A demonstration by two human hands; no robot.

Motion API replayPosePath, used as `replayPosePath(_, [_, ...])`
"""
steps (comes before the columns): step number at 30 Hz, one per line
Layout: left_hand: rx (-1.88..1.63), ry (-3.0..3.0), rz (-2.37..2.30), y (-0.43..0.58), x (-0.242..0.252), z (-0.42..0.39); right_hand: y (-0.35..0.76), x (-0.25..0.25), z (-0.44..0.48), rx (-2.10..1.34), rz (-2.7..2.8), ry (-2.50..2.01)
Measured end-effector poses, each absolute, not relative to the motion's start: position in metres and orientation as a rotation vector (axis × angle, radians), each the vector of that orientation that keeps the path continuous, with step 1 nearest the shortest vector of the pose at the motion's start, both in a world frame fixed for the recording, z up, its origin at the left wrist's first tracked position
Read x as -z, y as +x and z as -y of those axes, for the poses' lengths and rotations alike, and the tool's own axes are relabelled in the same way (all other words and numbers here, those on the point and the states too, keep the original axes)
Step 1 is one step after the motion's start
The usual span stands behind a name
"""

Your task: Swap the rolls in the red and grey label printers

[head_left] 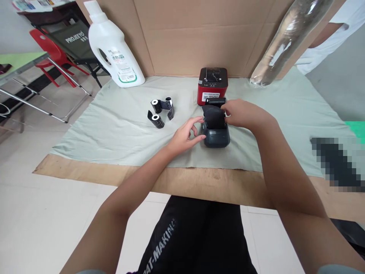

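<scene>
A small dark portable printer (216,137) stands on the cloth with its lid (215,101) raised. Black paper (213,116) curves up from its opening. My left hand (188,134) is at the printer's left side, thumb and fingers apart, their tips near or touching its edge. From the right, my right hand (242,113) pinches at the right edge of the black paper, its fingertips partly hidden. Behind the printer sits a red and black box-shaped device (212,85) with a white label.
Several black rolls (157,121) with loose ends lie left of the printer. A white detergent bottle (116,53) and a clear-wrapped long object (281,45) stand against the cardboard (196,42). A pixelated dark object (338,163) lies right. Another person's white sleeve (339,34) shows behind.
</scene>
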State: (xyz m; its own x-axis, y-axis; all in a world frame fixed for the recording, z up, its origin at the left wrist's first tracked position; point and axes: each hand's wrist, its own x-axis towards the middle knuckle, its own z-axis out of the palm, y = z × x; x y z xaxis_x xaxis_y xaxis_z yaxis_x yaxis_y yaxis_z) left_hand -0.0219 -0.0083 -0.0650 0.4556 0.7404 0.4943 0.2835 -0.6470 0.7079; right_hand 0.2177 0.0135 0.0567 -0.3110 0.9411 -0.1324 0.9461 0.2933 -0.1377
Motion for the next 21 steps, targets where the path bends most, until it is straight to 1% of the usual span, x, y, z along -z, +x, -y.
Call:
replayPosePath(6, [-1.086,2.164,-0.852,-0.022,0.069,0.006,0.216,-0.050,-0.018,0.315,-2.432,1.848])
replayPosePath(11, [-1.032,2.195,-0.907,-0.023,0.073,0.004,0.212,-0.037,-0.025,0.439,-2.346,1.864])
replayPosePath(16, [-0.962,2.220,-0.939,-0.025,0.077,0.002,0.209,-0.029,-0.027,0.356,-2.321,1.890])
replayPosePath(21, [-0.944,2.291,-0.848,-0.024,0.073,0.004,0.228,-0.032,-0.035,0.392,-2.429,2.009])
